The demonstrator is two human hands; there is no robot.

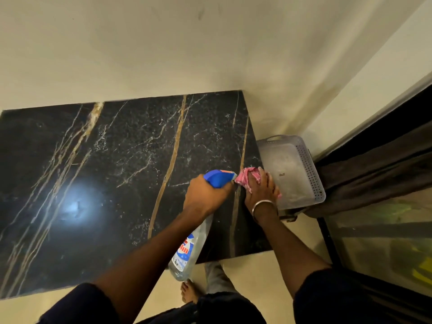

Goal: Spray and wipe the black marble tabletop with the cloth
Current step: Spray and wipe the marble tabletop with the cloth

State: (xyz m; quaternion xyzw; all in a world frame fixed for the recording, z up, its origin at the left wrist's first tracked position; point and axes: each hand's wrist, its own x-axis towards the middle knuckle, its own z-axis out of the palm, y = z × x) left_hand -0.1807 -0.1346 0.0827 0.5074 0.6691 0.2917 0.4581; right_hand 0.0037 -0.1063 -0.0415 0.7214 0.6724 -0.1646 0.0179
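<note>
The black marble tabletop [112, 183], veined with gold and white streaks, fills the left and centre of the view, its far edge against a cream wall [163, 54], and a bright light reflection sits on its left half. Near its right edge lies a crumpled pink cloth [245, 178], pressed onto the stone by the person's right hand [261, 192], whose fingers are curled over the fabric; a metal bangle [263, 205] circles that wrist. Just left of it, the left hand [205, 195] grips a clear plastic spray bottle with a blue trigger head [218, 178], the nozzle pointing at the cloth and the bottle body hanging towards the person. Beside the table's right edge sits a grey perforated plastic basket [301, 169], with a dark curtain [374, 178] beyond it.
</note>
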